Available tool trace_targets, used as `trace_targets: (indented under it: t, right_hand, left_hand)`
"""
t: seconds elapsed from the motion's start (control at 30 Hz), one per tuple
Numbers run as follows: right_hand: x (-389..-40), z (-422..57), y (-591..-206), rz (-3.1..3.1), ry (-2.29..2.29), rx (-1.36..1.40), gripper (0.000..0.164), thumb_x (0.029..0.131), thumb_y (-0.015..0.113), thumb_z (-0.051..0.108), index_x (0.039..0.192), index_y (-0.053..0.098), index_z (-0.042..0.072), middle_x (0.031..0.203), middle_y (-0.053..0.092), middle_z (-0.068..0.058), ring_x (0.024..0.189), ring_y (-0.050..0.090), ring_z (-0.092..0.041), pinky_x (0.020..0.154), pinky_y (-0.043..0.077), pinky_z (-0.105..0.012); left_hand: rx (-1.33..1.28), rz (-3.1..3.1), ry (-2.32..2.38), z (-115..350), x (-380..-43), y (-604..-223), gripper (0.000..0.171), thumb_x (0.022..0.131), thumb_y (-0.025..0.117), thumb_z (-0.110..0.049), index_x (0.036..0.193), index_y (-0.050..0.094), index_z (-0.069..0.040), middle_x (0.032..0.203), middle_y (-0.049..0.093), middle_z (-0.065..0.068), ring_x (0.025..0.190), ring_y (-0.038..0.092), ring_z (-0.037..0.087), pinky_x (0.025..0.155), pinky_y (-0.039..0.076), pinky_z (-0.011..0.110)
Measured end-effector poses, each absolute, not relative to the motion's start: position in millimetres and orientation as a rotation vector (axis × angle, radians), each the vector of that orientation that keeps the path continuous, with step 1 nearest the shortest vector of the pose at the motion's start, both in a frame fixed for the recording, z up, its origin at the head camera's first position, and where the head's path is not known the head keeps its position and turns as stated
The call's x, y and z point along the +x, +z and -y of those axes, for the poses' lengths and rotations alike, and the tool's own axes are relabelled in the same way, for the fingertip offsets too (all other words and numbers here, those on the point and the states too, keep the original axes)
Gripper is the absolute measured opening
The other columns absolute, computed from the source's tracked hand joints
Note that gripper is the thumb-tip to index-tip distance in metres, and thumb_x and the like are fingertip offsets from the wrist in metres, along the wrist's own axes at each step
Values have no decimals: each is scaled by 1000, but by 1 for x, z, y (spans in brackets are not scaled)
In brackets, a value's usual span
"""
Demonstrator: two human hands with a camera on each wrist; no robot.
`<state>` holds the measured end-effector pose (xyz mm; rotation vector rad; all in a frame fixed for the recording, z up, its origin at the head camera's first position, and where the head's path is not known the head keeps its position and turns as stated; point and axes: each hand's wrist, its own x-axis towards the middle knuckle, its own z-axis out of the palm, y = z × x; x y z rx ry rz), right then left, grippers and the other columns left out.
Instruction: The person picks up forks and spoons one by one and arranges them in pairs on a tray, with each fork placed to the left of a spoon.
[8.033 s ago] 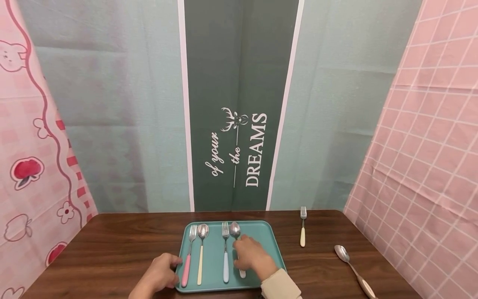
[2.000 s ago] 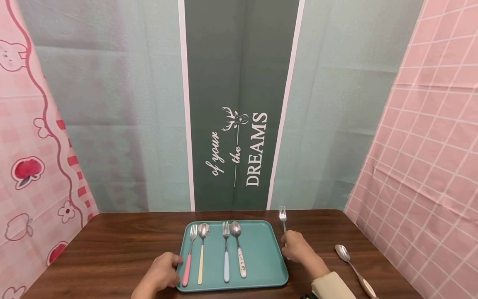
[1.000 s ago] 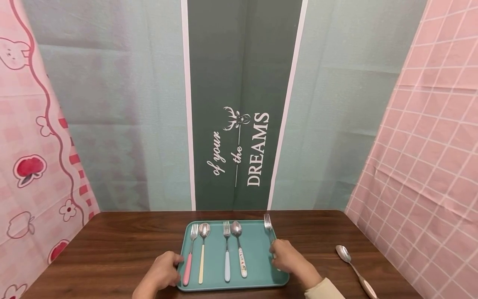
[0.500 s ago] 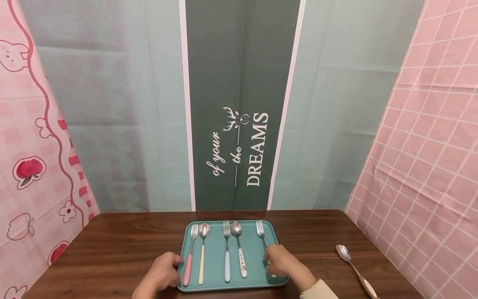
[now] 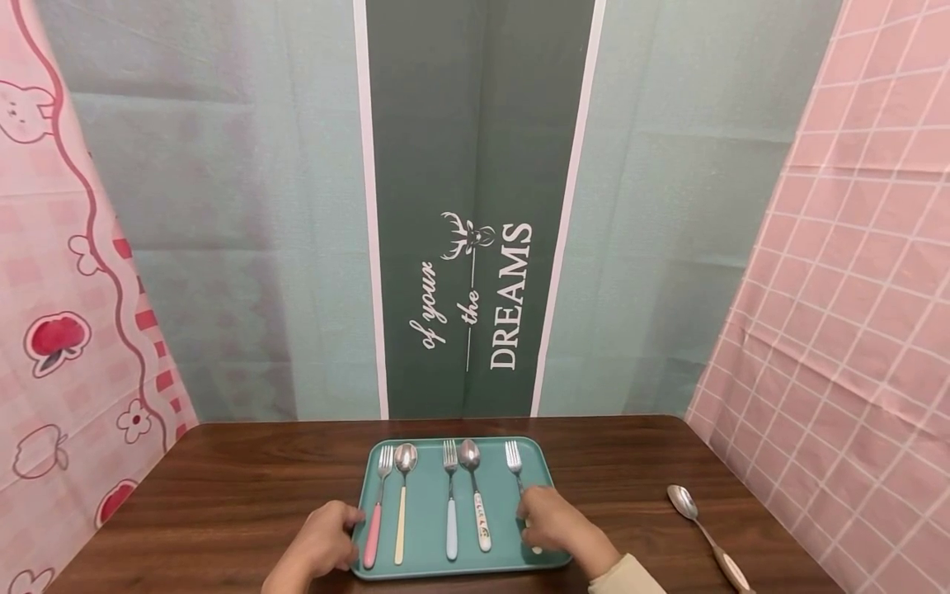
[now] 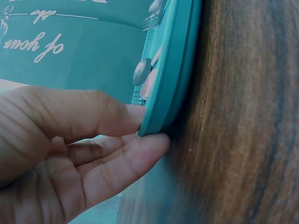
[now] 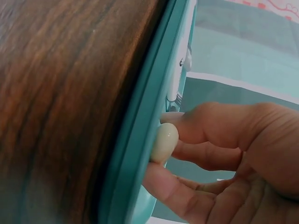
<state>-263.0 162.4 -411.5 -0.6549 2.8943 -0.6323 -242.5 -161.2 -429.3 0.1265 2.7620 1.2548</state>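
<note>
A teal tray (image 5: 423,536) lies on the table, and my left hand (image 5: 321,538) pinches its left rim, thumb above and fingertips below in the left wrist view. Over the tray's right side, my right hand (image 5: 558,521) holds a cream-handled fork (image 5: 513,459) by the handle; the rounded handle end (image 7: 165,143) shows between thumb and fingers in the right wrist view. Also on the tray are a pink-handled fork (image 5: 373,532), a yellow-handled spoon (image 5: 401,528), a light-blue-handled fork (image 5: 451,528) and a spoon with a patterned white handle (image 5: 482,520). All have their heads toward the far edge.
A spoon with a wood-and-white handle (image 5: 705,536) lies slanted on the brown wooden table (image 5: 631,462), to the right of the tray. A printed curtain (image 5: 475,165) hangs behind the table, and pink cloths (image 5: 853,330) hang at the sides.
My right hand has let go of the patterned spoon, taken the cream-handled fork from the table and carried it left onto the tray's right side. The left hand stays at the rim.
</note>
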Motion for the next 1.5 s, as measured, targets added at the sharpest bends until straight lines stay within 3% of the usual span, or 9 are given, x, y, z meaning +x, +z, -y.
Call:
trace_targets:
  t: [0.23,0.33,0.47,0.83,1.0,1.13,1.33,1.5]
  right_hand:
    - [-266,-156,-412,-2888,-617,-625,6,62,67,-3,67,67,0,59,46,2,53,39,-10,45,36,-23]
    - [-269,-154,-413,-2889,-599,-594,16,63,68,-1,79,70,-4,73,57,-4,65,47,-14,57,46,-29]
    - [-270,-154,-413,-2885,-575,-591,24,62,70,0,85,71,-6,85,64,-11,74,49,-16,70,49,-34]
    - [-270,-156,-416,-2890,-589,-593,24,64,71,1,86,71,-6,91,63,-14,85,54,-22,77,49,-42]
    - [-268,-157,-415,-2902,-629,-614,22,66,70,3,87,72,-2,89,62,-10,89,54,-25,81,47,-45]
    - [-267,-160,-411,-2913,-676,-624,22,70,72,8,90,72,1,90,58,-10,88,54,-26,78,47,-46]
    - [-264,-162,-407,-2970,-496,-740,33,71,76,17,100,71,1,89,54,-10,71,51,-15,64,49,-35]
    - [-261,-162,-405,-3011,-355,-795,35,70,77,19,100,71,2,84,53,-8,65,45,-11,58,47,-29]
  left_hand:
    - [124,-2771,1252,162,-243,-430,53,52,60,17,104,63,15,85,61,15,61,53,19,48,50,29]
    - [127,-2770,1248,162,-243,-429,52,53,61,16,104,63,14,85,61,14,60,52,18,48,50,29]
    - [130,-2765,1252,162,-243,-429,51,53,60,16,104,63,14,84,60,14,58,52,18,48,50,29]
    - [124,-2750,1232,163,-244,-428,52,53,60,16,105,63,14,83,59,12,59,50,19,48,48,28]
    - [129,-2755,1231,163,-243,-428,52,53,59,15,104,63,14,81,58,11,60,50,19,48,47,28]
    - [138,-2768,1230,163,-244,-428,52,52,59,15,104,64,13,81,58,11,61,50,19,47,47,28]
    - [120,-2767,1211,161,-244,-427,52,52,61,15,104,64,13,83,59,12,63,51,20,49,47,28]
    - [110,-2770,1205,161,-243,-426,52,52,61,15,104,64,13,83,59,13,61,51,19,48,48,28]
